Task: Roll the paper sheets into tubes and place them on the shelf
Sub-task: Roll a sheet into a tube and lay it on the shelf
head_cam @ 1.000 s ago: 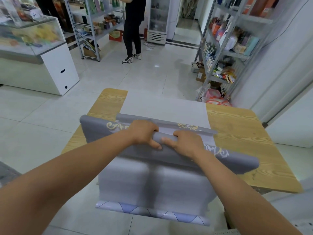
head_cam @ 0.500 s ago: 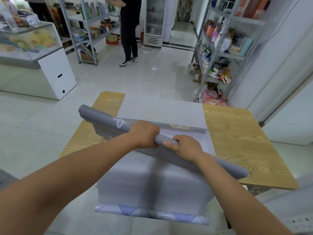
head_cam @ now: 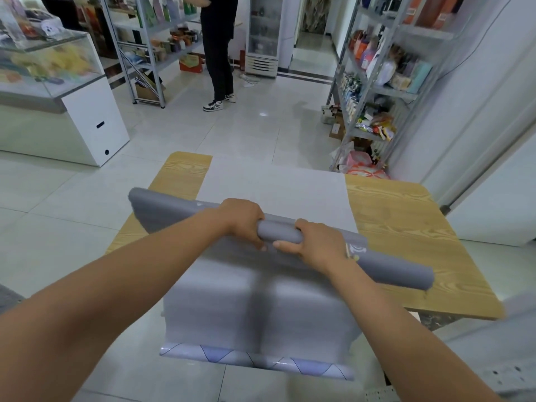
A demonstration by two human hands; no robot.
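Observation:
A grey paper roll [head_cam: 278,235] lies slantwise across the wooden table [head_cam: 406,227], from far left to near right. My left hand [head_cam: 243,220] grips its middle from above. Right beside it, my right hand [head_cam: 314,245] grips the same roll. The roll's left end [head_cam: 156,213] is still loose and wide; the right end [head_cam: 406,274] is a tight tube with a gold-and-white pattern showing near my wrist. Under it lies a stack of pale paper sheets [head_cam: 275,187], whose near edge [head_cam: 255,358] hangs off the table.
A metal shelf [head_cam: 374,91] full of goods stands at the right, past the table. Another shelf [head_cam: 150,39] and a glass display counter [head_cam: 58,91] are at the left. A person in black [head_cam: 217,47] stands on the tiled floor ahead.
The flat grey sheet has been rolled up into a tube, tighter with each frame. Both hands have stayed together at its middle, moving slightly away from me.

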